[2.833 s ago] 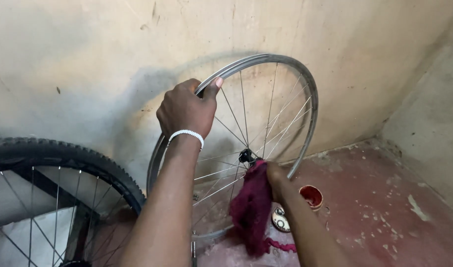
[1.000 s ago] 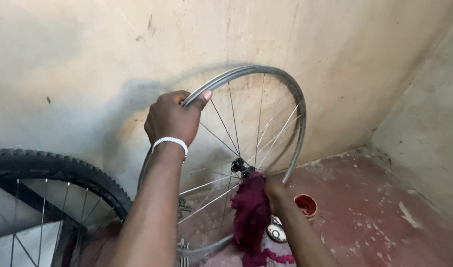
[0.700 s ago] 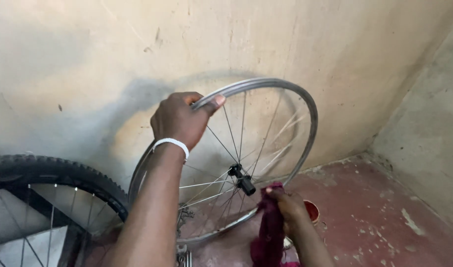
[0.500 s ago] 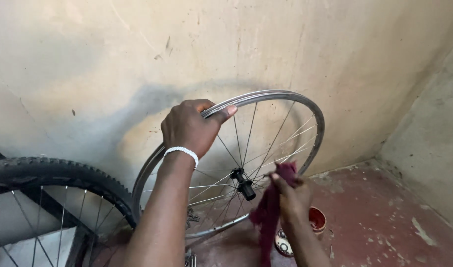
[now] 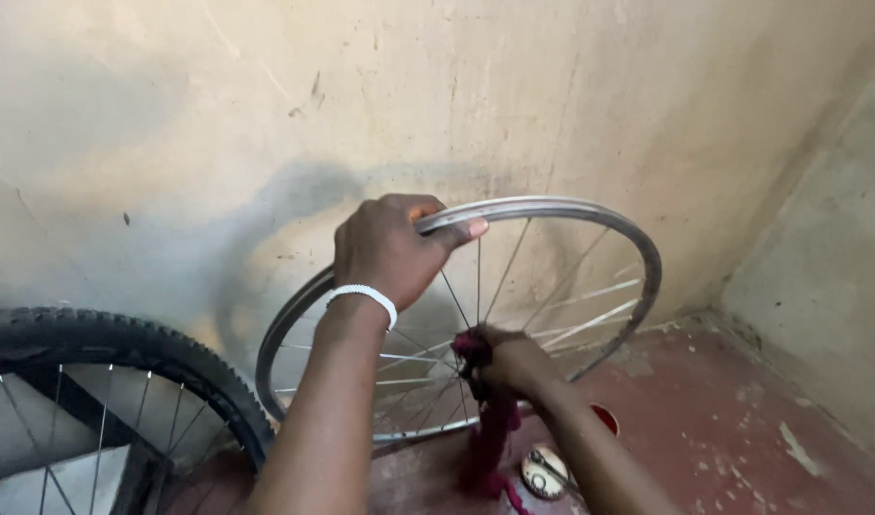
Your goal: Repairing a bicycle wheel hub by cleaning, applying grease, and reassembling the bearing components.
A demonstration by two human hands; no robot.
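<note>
View: head cam, single, worn by person
Faces: fwd & down, twd wall (image 5: 552,86) and floor (image 5: 743,429) corner
Range: close, arm's reach of bare rim (image 5: 552,205)
Shared: n/a, one view only

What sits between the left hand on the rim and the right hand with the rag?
In the head view, only thin spokes span the gap between the left hand on the rim and the right hand holding the maroon rag.

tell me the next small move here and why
Probably rub the dark red rag around the hub and out along a spoke. The right hand presses it at the centre of the bare wheel rim, while the left hand grips the top and holds it upright.
</note>
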